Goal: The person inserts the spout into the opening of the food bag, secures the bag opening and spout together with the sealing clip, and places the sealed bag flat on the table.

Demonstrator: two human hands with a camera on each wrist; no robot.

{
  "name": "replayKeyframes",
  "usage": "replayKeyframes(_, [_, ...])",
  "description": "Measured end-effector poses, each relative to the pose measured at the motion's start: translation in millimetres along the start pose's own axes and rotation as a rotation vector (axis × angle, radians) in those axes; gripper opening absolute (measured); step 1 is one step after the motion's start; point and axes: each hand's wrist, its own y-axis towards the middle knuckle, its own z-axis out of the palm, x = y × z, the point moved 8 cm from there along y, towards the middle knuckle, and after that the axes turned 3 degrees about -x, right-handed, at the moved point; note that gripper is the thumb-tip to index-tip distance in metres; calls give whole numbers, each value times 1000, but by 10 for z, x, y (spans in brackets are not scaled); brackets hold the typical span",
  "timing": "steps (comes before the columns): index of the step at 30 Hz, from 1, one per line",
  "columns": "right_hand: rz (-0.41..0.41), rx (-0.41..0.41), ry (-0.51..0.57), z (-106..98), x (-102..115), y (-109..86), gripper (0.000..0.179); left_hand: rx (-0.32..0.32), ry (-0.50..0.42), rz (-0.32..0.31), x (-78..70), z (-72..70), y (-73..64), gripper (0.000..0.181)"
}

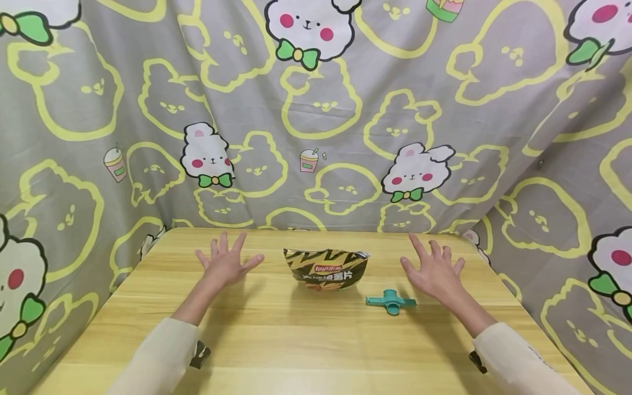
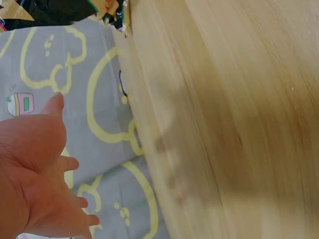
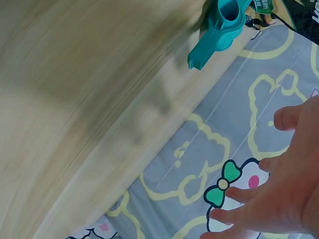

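A black and gold Lay's chip bag (image 1: 327, 270) stands upright mid-table, its top edge spread wide. Just right of it lies a teal plastic bag clip (image 1: 391, 302) with a round spout-like part at its middle. To the left of the bag, my left hand (image 1: 225, 264) is held over the table with fingers spread and nothing in it. My right hand (image 1: 435, 271) hovers to the right of the clip, fingers likewise spread. The left wrist view shows a lower part of the chip bag (image 2: 47, 12) at its top; in the right wrist view the clip (image 3: 219, 32) appears near the top.
The light wooden table (image 1: 296, 351) reaches back to a grey curtain (image 1: 340, 148) printed with cartoon animals, which also hangs along both sides. Dark straps (image 1: 199, 355) show at both sleeve cuffs.
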Motion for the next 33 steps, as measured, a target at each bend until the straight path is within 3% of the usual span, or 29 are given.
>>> replayKeyframes(16, [-33,-2,82,-14,181,-33,65,87,17,79,-333,34,-74,90])
replayKeyframes(25, [-87,19,150,65,194,-37,59,146,-11,140,-455,133,-150,84])
replayKeyframes(33, [-81,120,217,138,150,-87,58,242,-46,191,-585,278,-308,76])
